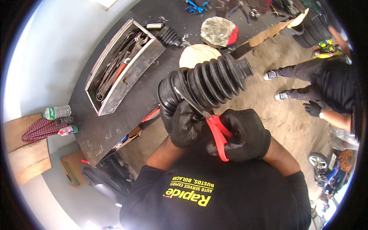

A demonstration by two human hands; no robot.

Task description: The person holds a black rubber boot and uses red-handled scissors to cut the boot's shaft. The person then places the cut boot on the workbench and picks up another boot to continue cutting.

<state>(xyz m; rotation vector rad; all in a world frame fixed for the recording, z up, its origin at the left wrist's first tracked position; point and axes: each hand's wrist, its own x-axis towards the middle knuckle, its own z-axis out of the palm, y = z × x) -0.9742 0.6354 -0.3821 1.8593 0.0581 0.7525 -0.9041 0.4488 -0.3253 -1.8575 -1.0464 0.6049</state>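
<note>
View: head, the single feed I work from.
Black ribbed boot (pixel 214 82): held up in front of the chest, tilted, wide end at left and narrow end at upper right.
Left grip (pixel 186 124): gloved fingers curled tight, holding the boot from below at its wide end.
Right grip (pixel 244 135): closed around the red handles of the scissors (pixel 219 138); I cannot tell how far the handles are spread.
Scissor blades: one lies across the boot beside the wide end; I cannot make out the other.
Counter (pixel 96 136): beyond the boot, bearing a metal tool tray (pixel 133 85) and a smaller black boot (pixel 170 36).
Step in hand: I judge it to be cutting the boot near its wide end.
Next move: in my judgement, steady the wide end, squeeze the handles, and direct the tips clear of the left fingers; the rubber may flex and pinch the blades.
</note>
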